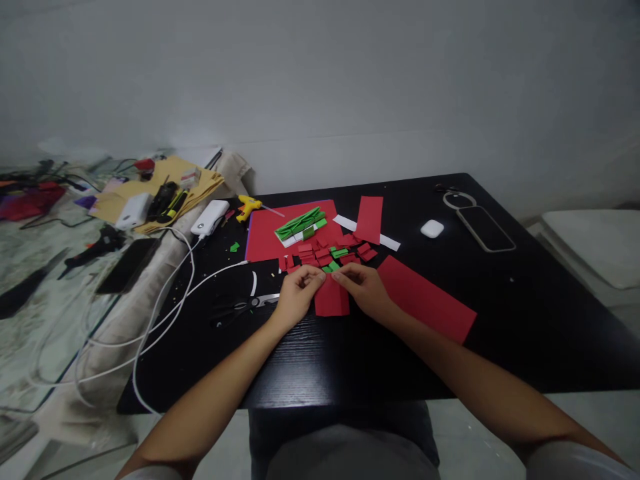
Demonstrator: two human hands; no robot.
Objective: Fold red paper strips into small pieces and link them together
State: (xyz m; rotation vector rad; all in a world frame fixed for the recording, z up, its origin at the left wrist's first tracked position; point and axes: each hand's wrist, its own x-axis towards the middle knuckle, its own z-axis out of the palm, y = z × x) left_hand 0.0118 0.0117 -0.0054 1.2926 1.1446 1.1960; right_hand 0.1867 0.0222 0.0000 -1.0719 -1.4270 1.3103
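Between my two hands is a small red paper piece (pixel 332 299), its far edge pinched at the left corner by my left hand (pixel 300 293) and at the right by my right hand (pixel 364 287). Both hands have thumb and fingers pressed together on it. Just beyond lies a pile of small folded red paper pieces (pixel 307 252), with a few green folded pieces (pixel 339 253) among them. A larger red paper sheet (pixel 425 297) lies partly behind my right forearm. Scissors (pixel 255 302) with dark handles rest beside my left hand, their blade tips hidden by it.
Green folded strips (pixel 300 223) lie on a large red sheet (pixel 265 240) at the back. Nearby are a yellow glue gun (pixel 247 208), a white power bank (pixel 210 217) with trailing cables, a red strip (pixel 370 219), a white case (pixel 432 229) and a phone (pixel 485 228).
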